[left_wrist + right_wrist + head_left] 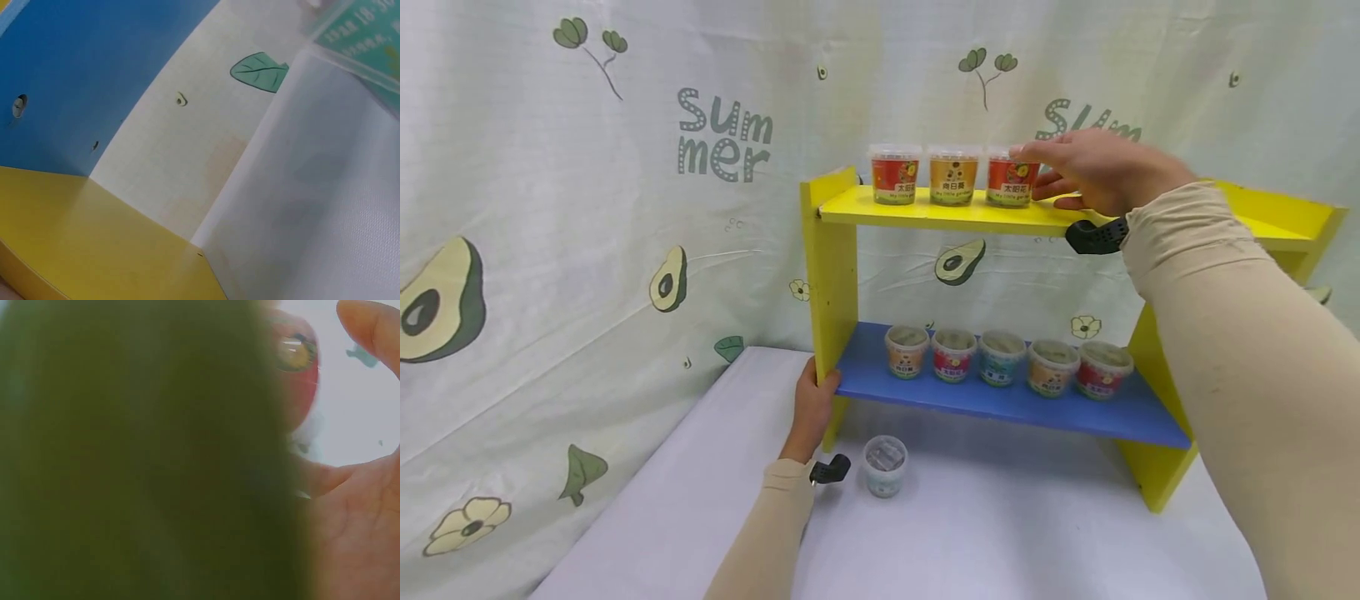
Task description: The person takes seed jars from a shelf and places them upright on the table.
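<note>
Hands [1093, 171]: shelf [925, 212] w/ cups [952, 175]

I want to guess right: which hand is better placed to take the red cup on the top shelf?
Probably the right hand: it's beside the red-labelled plastic cup on the yellow shelf board.

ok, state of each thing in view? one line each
Left hand: grips the yellow shelf post.
Right hand: fingers loosely around the right tub on the top shelf; contact unclear.
Three top tubs: upright, lidded.
Five tubs on blue shelf: upright.
Table tub: upright.
</note>
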### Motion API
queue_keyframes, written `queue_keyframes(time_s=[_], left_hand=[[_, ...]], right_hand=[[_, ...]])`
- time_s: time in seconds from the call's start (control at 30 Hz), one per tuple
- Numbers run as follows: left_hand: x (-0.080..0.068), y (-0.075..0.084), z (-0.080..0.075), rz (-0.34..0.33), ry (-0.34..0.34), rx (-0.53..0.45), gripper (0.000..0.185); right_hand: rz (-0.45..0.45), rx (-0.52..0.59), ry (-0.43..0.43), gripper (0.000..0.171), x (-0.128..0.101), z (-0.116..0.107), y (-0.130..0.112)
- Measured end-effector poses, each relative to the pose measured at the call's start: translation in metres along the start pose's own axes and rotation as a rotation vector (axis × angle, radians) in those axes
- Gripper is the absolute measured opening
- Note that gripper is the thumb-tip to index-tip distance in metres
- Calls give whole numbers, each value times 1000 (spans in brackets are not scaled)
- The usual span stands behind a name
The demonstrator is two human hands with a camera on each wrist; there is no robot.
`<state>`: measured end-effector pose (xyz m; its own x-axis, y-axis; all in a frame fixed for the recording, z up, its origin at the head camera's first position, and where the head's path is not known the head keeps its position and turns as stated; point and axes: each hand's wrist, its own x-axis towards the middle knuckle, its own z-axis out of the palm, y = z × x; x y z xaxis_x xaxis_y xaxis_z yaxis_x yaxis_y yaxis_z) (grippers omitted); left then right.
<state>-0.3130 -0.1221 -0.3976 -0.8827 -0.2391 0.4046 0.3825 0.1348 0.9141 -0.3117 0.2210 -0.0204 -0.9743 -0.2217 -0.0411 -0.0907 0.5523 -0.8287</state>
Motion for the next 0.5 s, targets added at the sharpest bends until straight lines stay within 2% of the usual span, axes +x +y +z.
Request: queue_keyframes(time_s=[0.23, 0.4, 0.5], left_hand=[[1, -1, -1, -2, -10, 16, 41], [4, -4, 0, 31, -6, 30, 39], [3, -6, 0, 26, 6, 25, 39]], right_hand=[[-19, -106, 8, 82, 2, 6, -2], [-6, -150, 27, 86, 4, 7, 0], [-12, -190, 42, 90, 6, 11, 0]])
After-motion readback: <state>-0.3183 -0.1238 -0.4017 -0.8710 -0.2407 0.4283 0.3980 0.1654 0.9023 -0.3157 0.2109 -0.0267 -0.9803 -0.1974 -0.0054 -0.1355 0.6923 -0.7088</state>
